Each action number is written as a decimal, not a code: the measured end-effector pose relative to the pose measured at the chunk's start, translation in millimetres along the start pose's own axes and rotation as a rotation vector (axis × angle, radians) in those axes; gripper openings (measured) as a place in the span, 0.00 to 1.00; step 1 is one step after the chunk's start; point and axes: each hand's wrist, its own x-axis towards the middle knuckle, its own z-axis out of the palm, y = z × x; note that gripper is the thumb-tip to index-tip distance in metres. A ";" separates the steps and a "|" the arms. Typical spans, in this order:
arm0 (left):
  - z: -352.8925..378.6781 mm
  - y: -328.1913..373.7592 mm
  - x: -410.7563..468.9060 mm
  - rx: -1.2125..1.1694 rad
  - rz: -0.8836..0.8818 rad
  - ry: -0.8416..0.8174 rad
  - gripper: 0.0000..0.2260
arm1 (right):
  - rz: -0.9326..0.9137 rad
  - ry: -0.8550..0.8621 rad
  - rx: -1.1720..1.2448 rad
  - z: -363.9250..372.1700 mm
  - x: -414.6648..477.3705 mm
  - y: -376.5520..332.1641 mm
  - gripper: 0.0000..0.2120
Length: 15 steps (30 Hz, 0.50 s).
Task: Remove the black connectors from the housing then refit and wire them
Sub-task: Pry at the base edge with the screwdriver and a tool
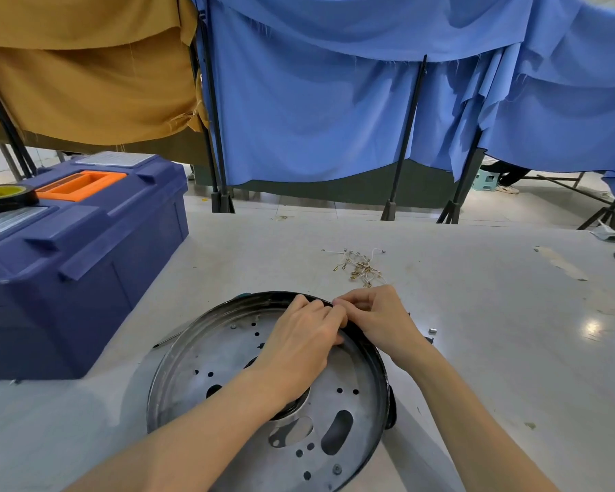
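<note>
So, the housing was sitting flat on the counter right in front of the person. It was a round metal pan with a black rim and a bunch of holes and slots punched in its floor. Both hands were bunched up at the far right part of that rim, touching each other. The left hand came in from inside the pan, fingers curled up over the rim's edge. The right hand came from outside, fingers curled tight too, fingertips pinched down on the rim right by the left ones. Whether there was a black connector under those fingers, I honestly couldn't tell, since they covered that spot completely. A black lump stuck out of the housing's outer wall on the near right, too small to say what it was.

Beyond the hands, a little tangle of pale wires with brass-coloured ends lay loose on the counter, apart from the housing. A small metal bit sat just right of the right hand. A thin dark rod poked out from behind the housing's left side. On the left was a big blue toolbox with an orange handle, and a roll of tape rested on its lid. Blue cloth and mustard cloth hung behind the counter.
</note>
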 end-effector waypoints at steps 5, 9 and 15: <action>1.5 -1.3 -0.8 -0.056 -0.074 0.013 0.10 | 0.001 -0.008 -0.001 -0.4 -0.4 -0.7 0.07; 2.9 -1.5 -1.2 -0.092 -0.088 0.006 0.09 | 0.009 0.000 0.004 -0.2 0.1 -0.1 0.07; 4.1 -5.2 -1.5 -0.143 -0.111 -0.005 0.05 | -0.001 -0.013 0.021 -0.5 -1.5 -1.0 0.08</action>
